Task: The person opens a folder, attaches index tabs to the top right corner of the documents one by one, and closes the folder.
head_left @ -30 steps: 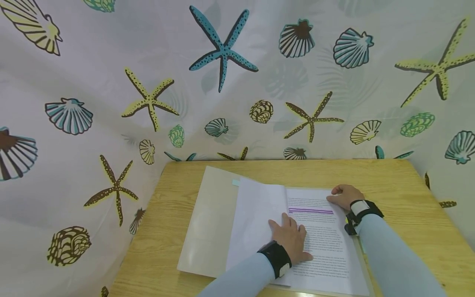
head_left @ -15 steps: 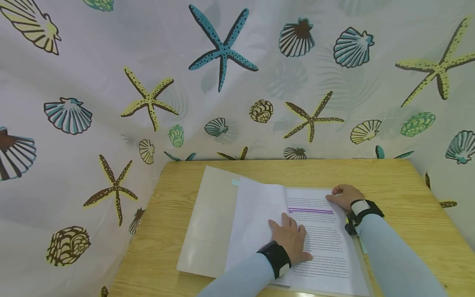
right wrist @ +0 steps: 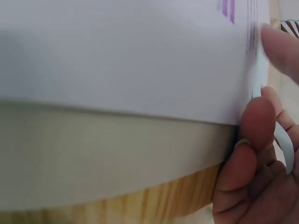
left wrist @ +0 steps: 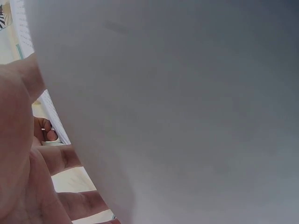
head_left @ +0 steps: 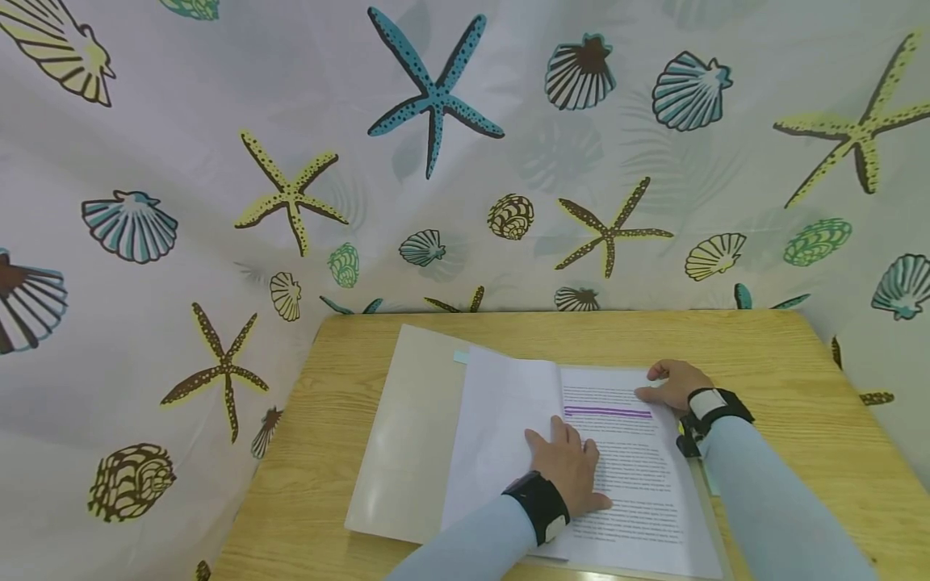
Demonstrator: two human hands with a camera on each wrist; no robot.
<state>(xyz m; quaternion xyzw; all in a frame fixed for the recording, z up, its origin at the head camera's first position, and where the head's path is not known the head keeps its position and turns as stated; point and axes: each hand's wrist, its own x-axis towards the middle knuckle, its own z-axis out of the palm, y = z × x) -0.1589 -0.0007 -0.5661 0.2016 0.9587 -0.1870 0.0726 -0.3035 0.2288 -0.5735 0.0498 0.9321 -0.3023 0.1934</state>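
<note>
A document folder (head_left: pixel 407 436) lies spread on the table, its beige cover turned to the left. Bound in it is a turned-over white sheet (head_left: pixel 501 436), and beside that a printed page (head_left: pixel 632 468) with purple-marked lines. My left hand (head_left: pixel 568 468) rests near the fold, fingers spread over the paper. At the top right corner of the printed page my right hand (head_left: pixel 676 383) pinches the edge, thumb above and fingers curled at the side. The right wrist view shows those curled fingers (right wrist: pixel 259 123) by the paper's edge, with a pale strip (right wrist: pixel 284 145) in the hand.
The wooden table (head_left: pixel 785 387) extends around the folder on both sides. A patterned curtain (head_left: pixel 465 226) with shells and starfish hangs along its back and sides. A pale green tab (head_left: pixel 461 357) sticks out at the top of the sheets.
The right thumb has slid very slightly to the left over the page corner. The left hand and the folder have hardly moved.
</note>
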